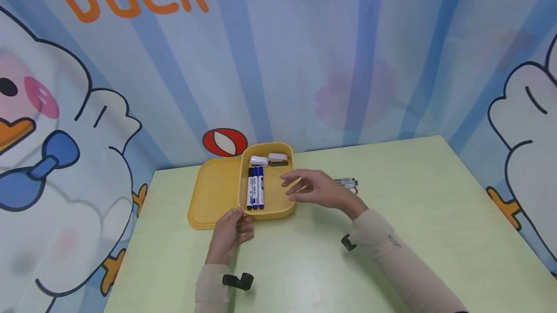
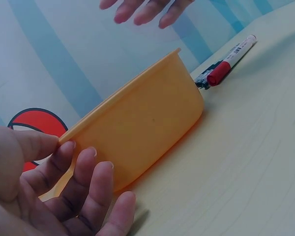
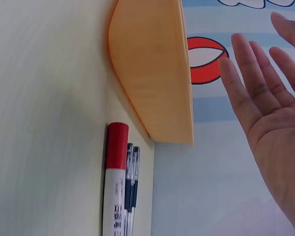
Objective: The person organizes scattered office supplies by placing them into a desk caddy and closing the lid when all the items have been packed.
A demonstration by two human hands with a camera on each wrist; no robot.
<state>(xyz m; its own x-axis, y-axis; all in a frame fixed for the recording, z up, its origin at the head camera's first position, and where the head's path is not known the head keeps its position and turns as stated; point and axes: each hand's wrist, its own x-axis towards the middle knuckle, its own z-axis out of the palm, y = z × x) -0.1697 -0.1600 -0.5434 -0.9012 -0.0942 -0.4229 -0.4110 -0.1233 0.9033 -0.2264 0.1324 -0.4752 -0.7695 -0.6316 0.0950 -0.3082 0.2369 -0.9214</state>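
Observation:
A yellow plastic box point(image 1: 276, 214) stands at the back of the table, its inside facing up. My left hand point(image 1: 228, 235) pinches its near left rim between thumb and forefinger; in the left wrist view the other fingers point(image 2: 101, 182) curl beside the wall. Three whiteboard markers point(image 1: 255, 188), one black and two blue, lie side by side in the box's left half. Behind them are two small white items, one with a dark underside point(image 1: 277, 159). Over the box's right rim hovers my right hand point(image 1: 315, 187), fingers spread and holding nothing, as the right wrist view also shows.
The yellow lid point(image 1: 213, 194) lies left of the box, against it. To the box's right lie a red-capped marker point(image 3: 116, 172) and two clear pens point(image 3: 132, 177), partly behind my right hand in the head view. A printed cloth backdrop point(image 1: 304, 61) rises behind the table point(image 1: 413, 197).

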